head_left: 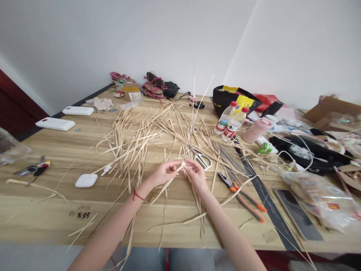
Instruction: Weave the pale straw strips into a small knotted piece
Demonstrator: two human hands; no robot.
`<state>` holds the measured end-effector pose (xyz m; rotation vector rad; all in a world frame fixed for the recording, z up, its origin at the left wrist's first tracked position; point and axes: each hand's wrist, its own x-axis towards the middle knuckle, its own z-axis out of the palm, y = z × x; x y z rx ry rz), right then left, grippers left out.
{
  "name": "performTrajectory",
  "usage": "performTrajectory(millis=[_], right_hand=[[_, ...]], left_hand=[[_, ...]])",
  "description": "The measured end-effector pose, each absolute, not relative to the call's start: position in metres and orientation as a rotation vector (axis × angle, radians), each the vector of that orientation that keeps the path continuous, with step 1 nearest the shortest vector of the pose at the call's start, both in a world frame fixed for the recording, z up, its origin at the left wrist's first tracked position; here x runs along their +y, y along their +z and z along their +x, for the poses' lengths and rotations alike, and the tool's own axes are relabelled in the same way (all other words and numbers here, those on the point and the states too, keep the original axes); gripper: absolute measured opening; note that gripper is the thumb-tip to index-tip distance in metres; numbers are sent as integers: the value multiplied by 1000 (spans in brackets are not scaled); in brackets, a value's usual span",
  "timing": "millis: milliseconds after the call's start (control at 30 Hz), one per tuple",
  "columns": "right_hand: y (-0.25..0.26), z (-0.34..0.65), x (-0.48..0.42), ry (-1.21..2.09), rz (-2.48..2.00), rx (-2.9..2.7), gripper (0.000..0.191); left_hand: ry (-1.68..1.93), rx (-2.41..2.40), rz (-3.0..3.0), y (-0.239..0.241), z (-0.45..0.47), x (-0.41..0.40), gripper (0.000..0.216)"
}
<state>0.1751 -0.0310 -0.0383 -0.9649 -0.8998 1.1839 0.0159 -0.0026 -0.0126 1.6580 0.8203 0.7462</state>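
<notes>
1. Straw strip (183, 165), pale and bunched into a small lump, was pinched between the fingertips of both hands, over the near middle of the worktop (50, 222).
2. Left hand (165, 172) gripped it from the left, thumb and fingers drawn together; a thin red cord bracelet (138, 196) circled that wrist.
3. Right hand (197, 175) gripped it from the other side, thumb set against bent fingers.
4. Two thin whitish wires (193, 94) rose beyond the hands, spreading apart toward their tips; whether they joined the held piece could not be made out.
5. Loose straw strands (146, 139) lay in a wide tangle past the hands, some ends trailing toward the near edge.
6. White-handled scissors (199, 155) lay just beyond the right hand, partly among the straw.
7. Orange-and-grey pliers (232, 186) lay to its right, with a smartphone (298, 214) farther right.
8. White earbud case (86, 180) lay left of the left hand, and a bunch of keys (35, 170) farther left.
9. Two red-capped water bottles (232, 126) stood beside a pink tumbler (258, 130), in front of a black-and-yellow bag (221, 99).
</notes>
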Motion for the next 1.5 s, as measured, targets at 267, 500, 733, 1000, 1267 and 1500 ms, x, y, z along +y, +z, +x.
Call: performTrajectory(millis=[267, 500, 733, 1000, 1267, 1500], right_hand=[[-41, 174, -31, 1194, -940, -960, 30], [-45, 178, -28, 1141, -974, -1013, 27], [-50, 179, -26, 1026, -1016, -1109, 24], [-53, 178, -28, 917, -1063, -1207, 22], [-55, 176, -27, 922, -1053, -1265, 26], [-62, 178, -25, 1007, -1058, -1263, 32]], left_hand=[[635, 777, 1719, -12, 6, 4, 40], [800, 858, 1746, -20, 19, -2, 28], [867, 841, 1569, -34, 32, -6, 25], [925, 925, 1611, -38, 30, -5, 26], [981, 962, 1635, -47, 30, -4, 26], [996, 960, 1693, -53, 29, -1, 27]])
